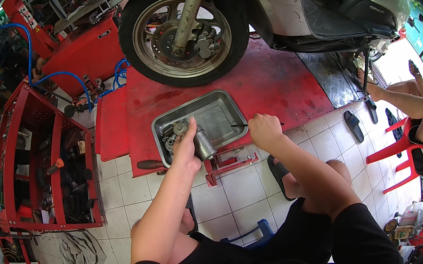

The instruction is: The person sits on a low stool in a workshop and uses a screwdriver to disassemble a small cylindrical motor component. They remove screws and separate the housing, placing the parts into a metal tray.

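Observation:
My left hand (185, 146) is closed round a cylindrical metal part (203, 145) over the left side of a shallow steel tray (222, 114). Greasy metal parts (168, 138) lie in the tray beside that hand. My right hand (266, 130) is closed on a thin dark rod tool (237, 125), which reaches over the tray's right side. The tray rests on a red lift platform (281, 90), below a scooter's front wheel (142, 60). A wooden-looking handle (148, 164) sticks out near the tray's lower left corner.
A red tool cart (56, 159) stands at left, with blue hoses (60, 73) behind it. At right, another person's leg (401, 100) is by a red plastic chair (393, 155) and loose sandals (353, 125). A grey cloth (82, 258) lies on the tiles.

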`<state>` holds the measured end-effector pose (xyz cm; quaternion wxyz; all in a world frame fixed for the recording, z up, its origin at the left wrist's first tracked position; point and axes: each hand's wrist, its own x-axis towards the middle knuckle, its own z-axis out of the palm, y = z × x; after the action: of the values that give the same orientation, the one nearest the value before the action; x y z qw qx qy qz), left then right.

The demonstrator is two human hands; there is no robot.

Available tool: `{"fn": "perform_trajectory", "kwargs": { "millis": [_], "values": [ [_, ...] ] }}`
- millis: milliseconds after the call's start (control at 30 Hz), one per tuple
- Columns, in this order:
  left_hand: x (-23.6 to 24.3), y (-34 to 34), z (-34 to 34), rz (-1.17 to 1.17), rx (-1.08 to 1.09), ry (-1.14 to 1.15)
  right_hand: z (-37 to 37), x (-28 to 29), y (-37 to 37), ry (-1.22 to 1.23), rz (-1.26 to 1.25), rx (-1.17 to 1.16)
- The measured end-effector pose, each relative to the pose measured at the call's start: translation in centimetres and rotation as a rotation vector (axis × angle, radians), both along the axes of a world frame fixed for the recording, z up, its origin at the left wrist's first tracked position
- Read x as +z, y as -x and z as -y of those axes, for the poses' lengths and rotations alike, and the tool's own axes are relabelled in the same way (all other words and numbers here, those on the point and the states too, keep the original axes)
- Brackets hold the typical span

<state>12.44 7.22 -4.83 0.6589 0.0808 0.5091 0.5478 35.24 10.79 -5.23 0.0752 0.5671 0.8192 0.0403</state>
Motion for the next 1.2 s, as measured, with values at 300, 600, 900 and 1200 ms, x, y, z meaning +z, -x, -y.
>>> {"fn": "perform_trajectory", "kwargs": {
  "millis": [300, 600, 900, 1200],
  "values": [
    [-0.4, -0.4, -0.2, -0.063, 0.018, -0.008, -0.5, -0.5, -0.1, -0.031, -0.038, -0.013],
    [-0.5, -0.1, -0.1, -0.005, -0.020, 0.009, -0.7, -1.1, -0.1, -0.039, -0.050, -0.029],
    [-0.5, -0.1, 0.1, -0.002, -0.013, -0.007, -0.6, -1.1, -0.2, -0.040, -0.044, -0.016],
    [-1.1, 0.0, -0.2, -0.022, -0.012, 0.012, -0.8, -0.8, 0.0, -0.055, -0.050, -0.043]
  ]
}}
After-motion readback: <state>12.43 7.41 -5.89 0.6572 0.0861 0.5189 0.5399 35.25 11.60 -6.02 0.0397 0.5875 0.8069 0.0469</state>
